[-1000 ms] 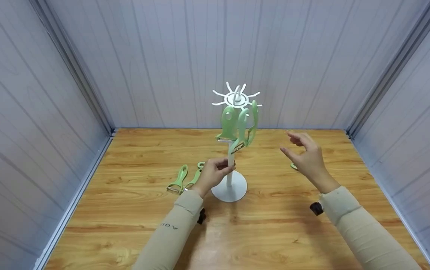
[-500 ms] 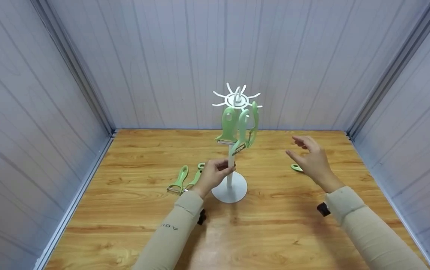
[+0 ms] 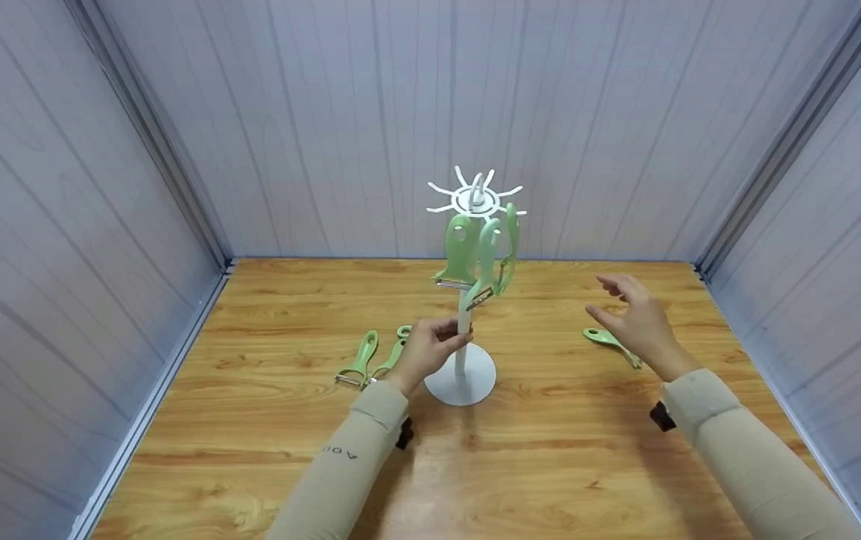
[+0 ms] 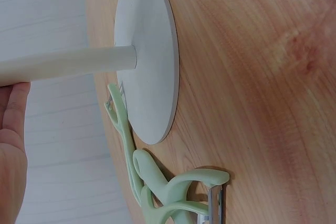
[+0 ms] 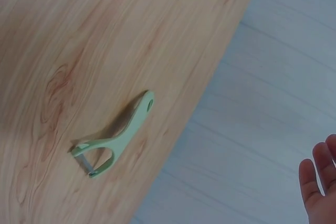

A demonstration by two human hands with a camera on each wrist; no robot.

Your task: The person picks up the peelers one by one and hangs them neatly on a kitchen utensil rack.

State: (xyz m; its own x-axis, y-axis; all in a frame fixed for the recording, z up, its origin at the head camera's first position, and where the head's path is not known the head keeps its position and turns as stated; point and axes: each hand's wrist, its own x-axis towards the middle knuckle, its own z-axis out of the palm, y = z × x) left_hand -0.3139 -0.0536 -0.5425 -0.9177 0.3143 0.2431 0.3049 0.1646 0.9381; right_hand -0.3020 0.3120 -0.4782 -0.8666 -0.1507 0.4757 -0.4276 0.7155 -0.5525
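- Near the middle of the surface (image 3: 528, 469), a white hook stand (image 3: 464, 322) stands upright; the left hand (image 3: 427, 349) pinches its pole (image 4: 79, 64), a narrow grip holding that post.
- Just left of the stand, a pair of green peelers (image 3: 359, 364) lies close together, handles toward the far edge, blades toward the near one; the left hand is the nearer to them.
- Toward the right edge, a lone green peeler (image 3: 604, 338) lies with its long axis slanting: holed handle end toward the far left corner, blade end toward the near right.
- Above that peeler and apart from it hangs the right hand (image 3: 637, 326), its grip wide, thumb and fingers spread, holding nothing; it is much nearer than the left.
- With the far edge behind them, three green peelers (image 3: 459, 255) hang from the stand's top, above the left hand.
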